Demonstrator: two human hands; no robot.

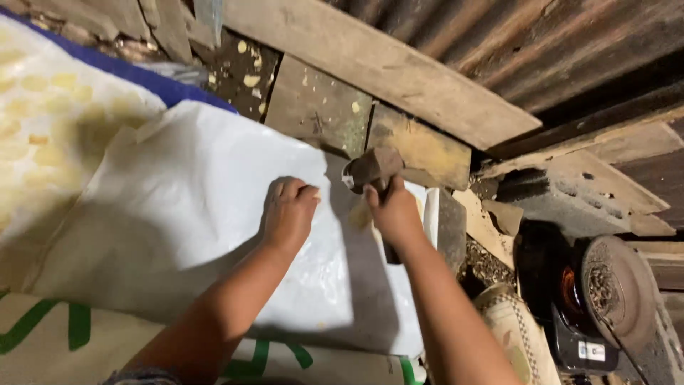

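My right hand grips the handle of a heavy hammer, whose blocky metal head is raised just above the far edge of a white woven sack. My left hand rests on the sack to the left of the hammer, fingers curled, pinching a small pale piece at its fingertips. Both forearms reach in from the bottom of the view. A faint yellowish lump shows under the sack between the hands.
Rough wooden planks and corrugated metal sheet lie beyond the sack. A pale cloth scattered with small yellowish pieces lies at left. At right are a dark round stove-like object, rubble and a patterned basket.
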